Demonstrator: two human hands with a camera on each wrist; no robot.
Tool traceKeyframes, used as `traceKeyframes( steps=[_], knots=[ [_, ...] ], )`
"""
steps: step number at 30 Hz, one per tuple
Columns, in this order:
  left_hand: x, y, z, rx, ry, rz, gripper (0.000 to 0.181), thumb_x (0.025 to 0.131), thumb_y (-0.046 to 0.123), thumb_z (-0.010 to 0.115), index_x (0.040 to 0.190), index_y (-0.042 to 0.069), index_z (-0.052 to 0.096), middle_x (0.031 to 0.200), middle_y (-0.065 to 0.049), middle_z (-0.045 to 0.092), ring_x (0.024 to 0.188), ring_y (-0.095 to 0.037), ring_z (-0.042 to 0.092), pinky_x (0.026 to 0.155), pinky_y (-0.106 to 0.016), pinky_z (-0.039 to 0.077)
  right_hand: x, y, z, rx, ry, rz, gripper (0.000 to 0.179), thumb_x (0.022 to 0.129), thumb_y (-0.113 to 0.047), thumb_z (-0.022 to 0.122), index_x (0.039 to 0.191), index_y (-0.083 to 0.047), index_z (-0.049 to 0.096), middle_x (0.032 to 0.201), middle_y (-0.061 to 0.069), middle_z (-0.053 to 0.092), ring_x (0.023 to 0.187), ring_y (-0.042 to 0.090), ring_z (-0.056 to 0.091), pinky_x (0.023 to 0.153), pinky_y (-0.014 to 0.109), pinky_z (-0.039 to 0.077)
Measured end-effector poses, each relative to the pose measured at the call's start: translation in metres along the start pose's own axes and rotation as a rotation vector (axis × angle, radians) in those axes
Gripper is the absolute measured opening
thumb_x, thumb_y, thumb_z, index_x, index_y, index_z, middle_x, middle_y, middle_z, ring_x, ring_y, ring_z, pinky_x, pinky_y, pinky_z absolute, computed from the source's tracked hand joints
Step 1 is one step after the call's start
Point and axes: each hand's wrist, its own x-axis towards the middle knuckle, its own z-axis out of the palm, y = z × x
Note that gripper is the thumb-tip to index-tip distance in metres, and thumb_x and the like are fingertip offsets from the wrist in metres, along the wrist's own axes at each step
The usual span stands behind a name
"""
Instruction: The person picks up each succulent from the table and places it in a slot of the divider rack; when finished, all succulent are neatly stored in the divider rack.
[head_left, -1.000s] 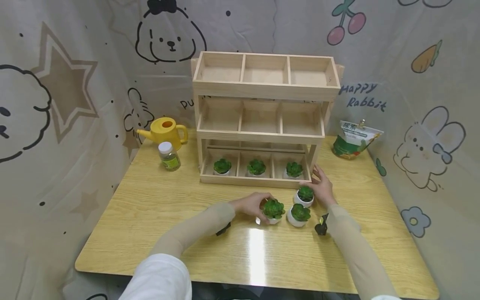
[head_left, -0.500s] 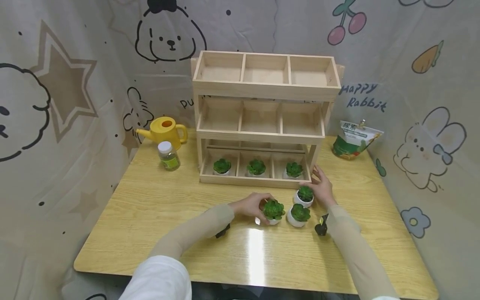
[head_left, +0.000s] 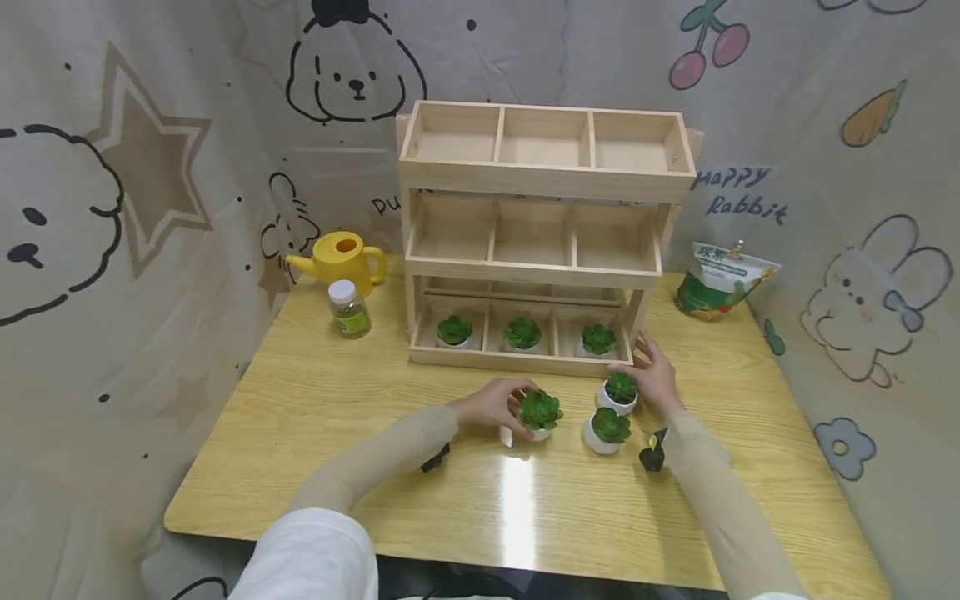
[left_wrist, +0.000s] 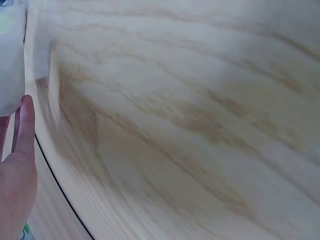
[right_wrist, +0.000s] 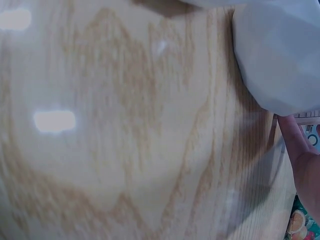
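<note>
My left hand [head_left: 491, 403] grips a small potted succulent [head_left: 541, 410], green with a white pot, just over the table in front of the shelf. In the left wrist view, fingertips touch the white pot [left_wrist: 11, 65]. At the lower right corner of the three-tier wooden shelf [head_left: 517, 360] is my right hand [head_left: 654, 379]; its thumb lies toward the front rail and its fingers reach along the side. Close by this hand stands another succulent [head_left: 619, 390], with a third [head_left: 609, 428] nearer me. In the right wrist view, a faceted white pot [right_wrist: 280, 55] appears beside the fingers.
Three succulents, including the middle one [head_left: 522, 333], sit in the bottom tier's compartments. A yellow watering can [head_left: 341, 260] and a white-capped jar [head_left: 349, 310] stand left of the shelf. A green-and-white bag [head_left: 716, 283] with a clip stands at the right.
My left hand has moved a little to the left with its succulent, away from the other two. The right hand stays at the shelf corner. The head view has shifted slightly.
</note>
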Motion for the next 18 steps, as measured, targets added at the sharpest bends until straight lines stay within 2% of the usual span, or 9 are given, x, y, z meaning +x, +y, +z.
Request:
traceKeyframes(
  steps=[9, 13, 18],
  knots=[
    [-0.015, -0.002, -0.014, -0.091, 0.070, -0.005, 0.075, 0.069, 0.012, 0.087, 0.134, 0.008, 0.050, 0.118, -0.013, 0.056, 0.087, -0.016, 0.066, 0.081, -0.024, 0.055, 0.000, 0.001, -0.003, 0.017, -0.004, -0.005, 0.100, 0.081, -0.025, 0.077, 0.155, -0.020, 0.010, 0.156, 0.021, 0.025, 0.135, 0.044, 0.037, 0.107, 0.050, 0.036],
    [-0.022, 0.002, -0.023, -0.098, 0.120, 0.031, 0.077, 0.068, 0.009, 0.087, 0.135, 0.004, 0.049, 0.121, -0.016, 0.055, 0.096, -0.022, 0.063, 0.083, -0.025, 0.055, 0.000, 0.001, -0.002, 0.025, -0.010, -0.012, 0.100, 0.081, -0.025, 0.077, 0.155, -0.021, 0.010, 0.156, 0.021, 0.024, 0.135, 0.044, 0.036, 0.107, 0.051, 0.036],
    [-0.028, 0.009, -0.039, -0.051, 0.161, 0.087, 0.073, 0.070, 0.007, 0.085, 0.133, 0.001, 0.049, 0.123, -0.016, 0.056, 0.108, -0.028, 0.055, 0.089, -0.028, 0.053, -0.001, 0.000, -0.001, 0.017, -0.014, -0.009, 0.101, 0.081, -0.025, 0.077, 0.155, -0.020, 0.009, 0.156, 0.021, 0.024, 0.135, 0.044, 0.036, 0.108, 0.050, 0.035]
  ],
)
